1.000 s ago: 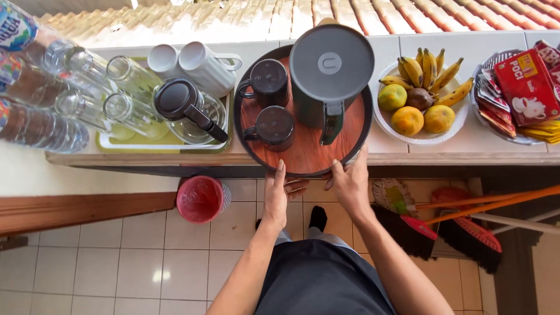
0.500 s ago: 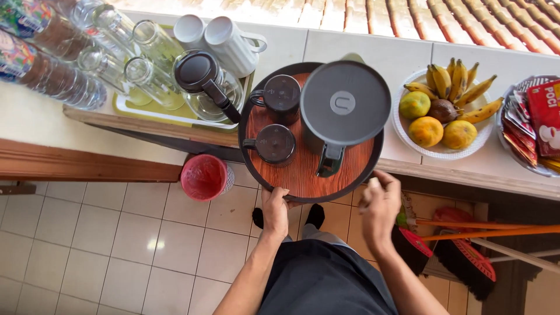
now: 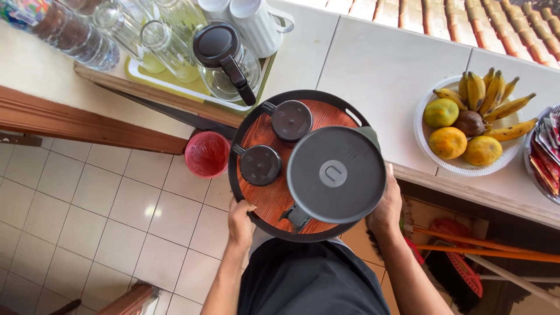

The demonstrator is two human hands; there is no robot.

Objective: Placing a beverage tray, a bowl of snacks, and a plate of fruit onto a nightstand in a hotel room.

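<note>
Left hand (image 3: 240, 223) and right hand (image 3: 386, 209) curl closed, forearms bent inward.

A white tiled bench (image 3: 373, 64) carries a white bowl (image 3: 421, 135) of yellow bananas (image 3: 496, 99) and round citrus fruits (image 3: 448, 142). A yellow-green plastic tray (image 3: 175, 87) bears clear drinking glasses (image 3: 166, 46), a black-lidded glass jug (image 3: 227, 58) and white ceramic mugs (image 3: 256, 23). A red plastic bucket (image 3: 207, 154) stands on the cream tiled floor (image 3: 87, 210).

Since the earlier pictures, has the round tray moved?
Yes. The round tray, held by both hands, has come off the counter toward the person, now mostly over the floor.
</note>
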